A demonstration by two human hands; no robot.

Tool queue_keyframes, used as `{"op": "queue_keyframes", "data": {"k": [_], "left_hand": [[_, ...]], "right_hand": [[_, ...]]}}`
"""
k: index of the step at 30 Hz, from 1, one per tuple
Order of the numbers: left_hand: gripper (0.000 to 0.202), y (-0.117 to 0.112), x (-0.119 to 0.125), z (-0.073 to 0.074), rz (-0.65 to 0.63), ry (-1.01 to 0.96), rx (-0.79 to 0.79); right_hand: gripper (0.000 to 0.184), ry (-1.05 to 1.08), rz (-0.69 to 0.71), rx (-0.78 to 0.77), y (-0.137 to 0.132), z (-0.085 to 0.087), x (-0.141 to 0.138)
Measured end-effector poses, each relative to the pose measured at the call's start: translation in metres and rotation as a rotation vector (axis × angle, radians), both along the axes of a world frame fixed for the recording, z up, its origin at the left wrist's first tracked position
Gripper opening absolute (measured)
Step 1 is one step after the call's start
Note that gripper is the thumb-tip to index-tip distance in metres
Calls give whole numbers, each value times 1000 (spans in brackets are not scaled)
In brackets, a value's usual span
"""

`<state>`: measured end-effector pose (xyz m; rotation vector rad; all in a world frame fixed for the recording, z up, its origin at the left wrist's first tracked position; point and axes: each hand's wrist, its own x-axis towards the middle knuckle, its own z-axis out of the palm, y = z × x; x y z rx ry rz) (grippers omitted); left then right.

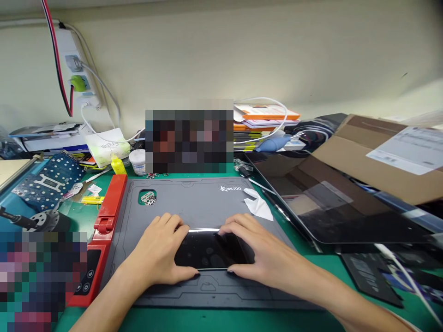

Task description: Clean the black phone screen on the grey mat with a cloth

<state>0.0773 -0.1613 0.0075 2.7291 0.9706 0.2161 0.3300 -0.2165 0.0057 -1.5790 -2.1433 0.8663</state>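
A green table point(194, 320) is overlaid by a grey WKTOO mat point(187, 203). On the mat, a dark glass panel point(211, 251) is clasped by the left grip point(155, 249) and right grip point(266, 251), fingers and thumbs spread across its edges. It is judged stiff, slippery and fragile, best held by the edges. Beyond, the contents of a white tub point(137, 162) are hidden.

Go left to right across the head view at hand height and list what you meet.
Red plastic bar → left hand → flat black glass panel → right hand → large dark glossy tablet screen
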Motion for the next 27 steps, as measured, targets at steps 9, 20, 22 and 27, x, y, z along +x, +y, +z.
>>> {"op": "queue_keyframes", "data": {"k": [9, 20, 22, 27], "left_hand": [[59, -3, 1, 3, 18, 39, -38], [61, -1, 1, 3, 21, 51, -31], [61, -1, 1, 3, 21, 50, -26], [63, -2, 0, 1, 20, 39, -23]], "right_hand": [[29, 176, -96, -41, 2, -4, 3], [26, 191, -104, -18, 4, 1, 6], [25, 189, -94, -17, 4, 0, 6], [23, 188, -85, -7, 5, 1, 6]]}}
